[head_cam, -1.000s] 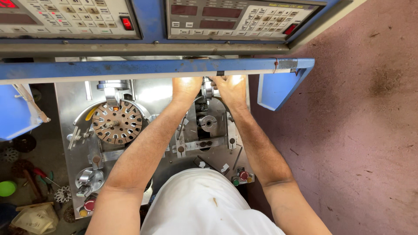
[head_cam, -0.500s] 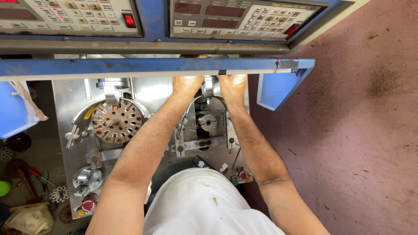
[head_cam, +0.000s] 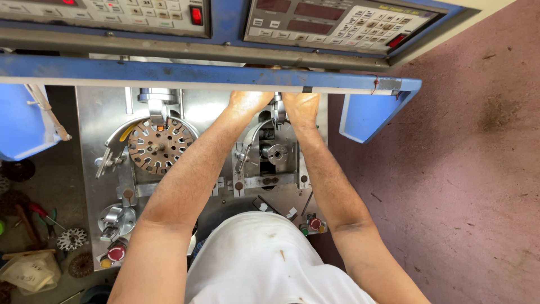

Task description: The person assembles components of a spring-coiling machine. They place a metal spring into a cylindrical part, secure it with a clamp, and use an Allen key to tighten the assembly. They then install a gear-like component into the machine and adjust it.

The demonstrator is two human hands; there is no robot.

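Both my arms reach forward over a steel machine bed. My left hand (head_cam: 246,101) and my right hand (head_cam: 301,106) sit side by side at the top of the right-hand winding station (head_cam: 275,153). Between them stands a small upright metal part (head_cam: 278,110), which both hands touch. A blue rail (head_cam: 185,73) crosses in front of the hands and hides the fingers, so their grip cannot be seen. The left-hand station carries a round slotted stator core (head_cam: 156,145), with neither hand on it.
Two control panels with keypads (head_cam: 349,22) sit above the rail. Blue bins hang at the far left (head_cam: 19,126) and at the right (head_cam: 368,115). Red and green push buttons (head_cam: 313,224) are near my waist. Loose cores and tools (head_cam: 70,239) lie at the lower left.
Both hands stay at the top of the right station, now slightly farther under the blue rail. The view has shifted a little; nothing else has visibly moved.
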